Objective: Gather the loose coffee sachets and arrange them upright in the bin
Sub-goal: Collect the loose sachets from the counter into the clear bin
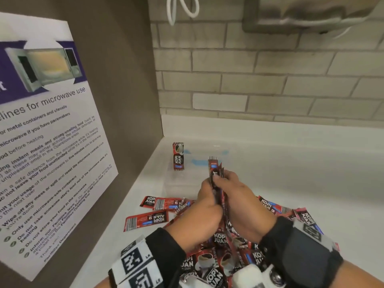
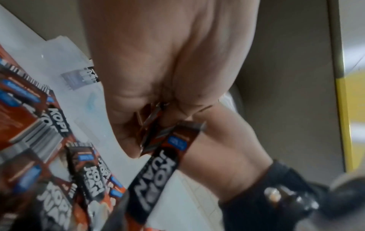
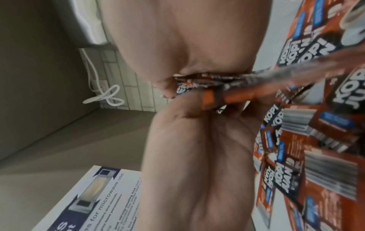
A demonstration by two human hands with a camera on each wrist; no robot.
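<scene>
Both hands meet over the white counter and hold one bundle of red-and-black coffee sachets on end. My left hand grips the bundle's left side. From the right, my right hand pinches it, thumb on top. Up close the bundle is squeezed between the two palms. Just beyond the hands stands a clear plastic bin. One sachet stands upright at its far left corner. A pile of loose sachets lies flat under my wrists.
A few sachets lie scattered to the left of the pile. A brown side panel with a microwave-use poster walls off the left. A tiled wall closes the back, with a white cable hanging above.
</scene>
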